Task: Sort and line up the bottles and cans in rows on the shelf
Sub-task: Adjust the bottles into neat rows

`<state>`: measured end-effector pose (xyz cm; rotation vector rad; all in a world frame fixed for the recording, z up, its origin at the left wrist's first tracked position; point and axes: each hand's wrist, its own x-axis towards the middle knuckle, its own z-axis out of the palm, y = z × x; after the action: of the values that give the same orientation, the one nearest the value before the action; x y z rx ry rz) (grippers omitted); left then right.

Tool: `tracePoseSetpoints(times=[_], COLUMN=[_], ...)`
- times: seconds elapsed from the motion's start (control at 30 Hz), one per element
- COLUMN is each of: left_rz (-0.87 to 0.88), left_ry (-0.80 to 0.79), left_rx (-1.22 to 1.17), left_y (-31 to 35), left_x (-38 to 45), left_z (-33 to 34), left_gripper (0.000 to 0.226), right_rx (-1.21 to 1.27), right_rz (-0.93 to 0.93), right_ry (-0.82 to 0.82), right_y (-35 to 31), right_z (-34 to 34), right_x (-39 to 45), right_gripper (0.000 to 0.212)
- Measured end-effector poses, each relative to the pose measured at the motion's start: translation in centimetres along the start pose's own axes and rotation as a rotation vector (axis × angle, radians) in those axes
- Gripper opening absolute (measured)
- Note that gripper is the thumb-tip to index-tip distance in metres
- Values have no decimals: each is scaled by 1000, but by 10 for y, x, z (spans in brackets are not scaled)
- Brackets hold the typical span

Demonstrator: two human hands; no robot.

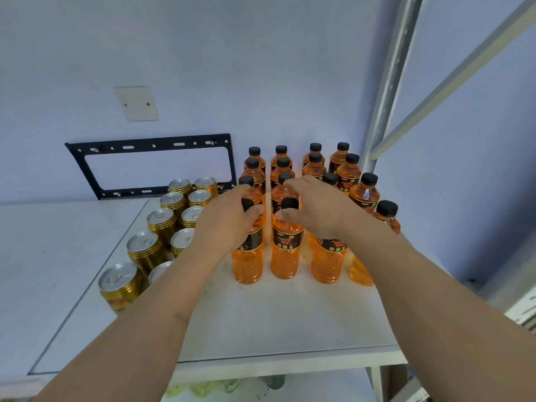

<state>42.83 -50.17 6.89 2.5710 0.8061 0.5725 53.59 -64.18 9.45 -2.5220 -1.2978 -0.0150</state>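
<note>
left hand (229,219) holds front-left bottle (247,256) neck | right hand (316,210) holds 2nd bottle (285,250) neck | both upright, side by side

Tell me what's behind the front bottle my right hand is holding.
Behind that bottle stand three more orange bottles in a column reaching the wall; the right hand covers part of the nearest.

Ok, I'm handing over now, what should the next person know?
Left hand grips the neck of the front-left bottle.
Right hand grips the neck of the next front bottle.
Bottles stand in rows on the right of the shelf; gold cans stand in two rows on the left.
Done: sorted, mostly lined up.
Left: the right-hand bottle column seems to splay outward; probably square it, then even the front row.
</note>
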Motion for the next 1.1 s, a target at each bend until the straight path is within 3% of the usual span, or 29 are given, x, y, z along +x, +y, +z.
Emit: tracePoseSetpoints(times=[0.2, 0.53, 0.7, 0.9, 1.1], left_rz=[-54, -25, -23, 33, 8], left_ry=[40, -103, -142, -157, -86], left_rx=[-486, -555, -543, -518, -534], left_y=[-22, -46, -54, -57, -56], left_x=[-21, -15, -3, -5, -14], left_z=[28, 53, 53, 53, 53], left_gripper=[63, 76, 72, 72, 69], right_rx=[340, 733, 804, 718, 681], right_rz=[137, 302, 376, 500, 505], right_ry=[351, 542, 508, 383, 359], right_y=[-24, -31, -19, -4, -3], right_z=[43, 126, 160, 189, 193], right_x=[-38, -42, -30, -29, -33], right_gripper=[80, 87, 85, 78, 80])
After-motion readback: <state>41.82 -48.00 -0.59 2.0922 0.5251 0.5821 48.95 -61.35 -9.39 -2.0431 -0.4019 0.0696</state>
